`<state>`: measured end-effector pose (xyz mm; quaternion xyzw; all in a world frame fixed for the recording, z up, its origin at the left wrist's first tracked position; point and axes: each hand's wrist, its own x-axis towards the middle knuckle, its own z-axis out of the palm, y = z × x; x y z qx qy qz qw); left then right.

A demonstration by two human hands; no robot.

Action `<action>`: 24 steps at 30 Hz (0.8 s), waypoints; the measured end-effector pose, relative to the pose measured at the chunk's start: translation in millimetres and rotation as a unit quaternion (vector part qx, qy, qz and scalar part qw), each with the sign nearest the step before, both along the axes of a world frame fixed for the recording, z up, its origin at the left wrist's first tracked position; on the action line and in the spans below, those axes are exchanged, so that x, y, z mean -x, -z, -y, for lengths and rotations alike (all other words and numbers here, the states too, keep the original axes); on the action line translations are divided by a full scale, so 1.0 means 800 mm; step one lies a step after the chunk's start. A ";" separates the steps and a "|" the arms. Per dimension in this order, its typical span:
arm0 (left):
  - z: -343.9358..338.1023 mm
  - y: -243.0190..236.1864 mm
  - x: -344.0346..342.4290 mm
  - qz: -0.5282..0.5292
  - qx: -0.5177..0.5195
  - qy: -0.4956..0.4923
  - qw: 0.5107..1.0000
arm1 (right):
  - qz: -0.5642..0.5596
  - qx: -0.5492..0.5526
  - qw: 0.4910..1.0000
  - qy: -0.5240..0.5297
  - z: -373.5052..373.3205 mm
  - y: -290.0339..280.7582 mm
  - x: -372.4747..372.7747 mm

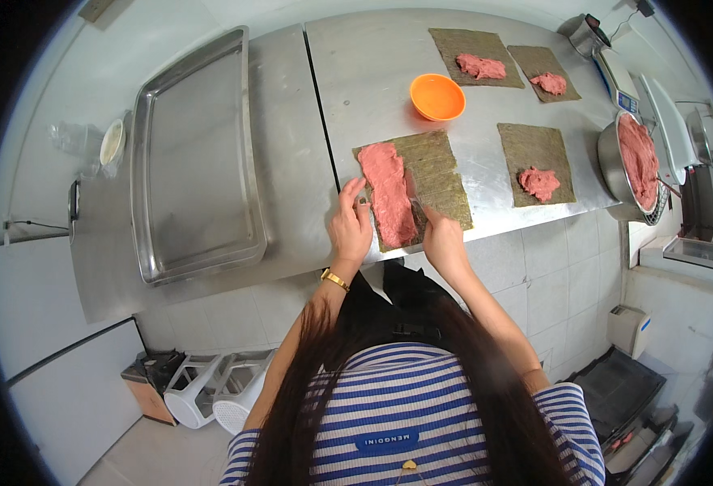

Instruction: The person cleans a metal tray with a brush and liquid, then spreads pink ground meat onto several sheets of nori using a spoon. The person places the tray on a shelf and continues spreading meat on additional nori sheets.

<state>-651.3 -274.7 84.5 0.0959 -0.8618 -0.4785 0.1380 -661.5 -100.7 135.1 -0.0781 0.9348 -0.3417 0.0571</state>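
A dark green seaweed sheet point(445, 180) lies at the front edge of the steel table, with a long strip of pink meat paste point(386, 194) spread over its left part. My left hand point(351, 224) rests at the left edge of this sheet, beside the paste, fingers stretched out and thumb apart. In my right hand point(444, 240) is the handle of a spreading knife point(411, 185), closed in my fingers. Its flat blade lies along the right side of the paste strip. The handle is mostly hidden by my fingers.
Three more seaweed sheets bear lumps of paste: one right point(563, 154), two farther back point(445, 49) point(526, 61). An orange bowl point(437, 97) stands behind my sheet. A large metal tray point(198, 154) occupies the left. At far right are a metal bowl of paste point(611, 162) and a scale point(615, 78).
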 end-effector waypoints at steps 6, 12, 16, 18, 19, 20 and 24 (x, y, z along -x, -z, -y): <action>0.001 -0.001 0.001 -0.002 0.022 0.000 1.000 | -0.002 -0.040 0.999 0.000 0.022 0.000 0.035; 0.000 0.000 0.003 -0.014 -0.010 -0.013 1.000 | -0.006 -0.084 0.996 -0.005 0.037 -0.008 0.064; 0.000 -0.001 0.002 -0.004 -0.008 -0.013 1.000 | -0.034 -0.132 0.991 -0.009 0.045 -0.006 0.069; 0.000 -0.002 0.003 0.001 -0.015 -0.014 1.000 | -0.053 -0.162 0.985 -0.014 0.049 -0.002 0.065; 0.000 -0.002 0.003 0.003 -0.024 -0.014 1.000 | -0.059 -0.179 0.982 -0.019 0.052 -0.001 0.063; 0.000 -0.002 0.003 0.003 -0.021 -0.014 1.000 | -0.079 -0.194 0.978 -0.022 0.055 0.001 0.059; 0.000 -0.001 0.003 0.003 -0.032 -0.013 0.999 | -0.153 -0.260 0.952 -0.057 0.067 -0.002 0.047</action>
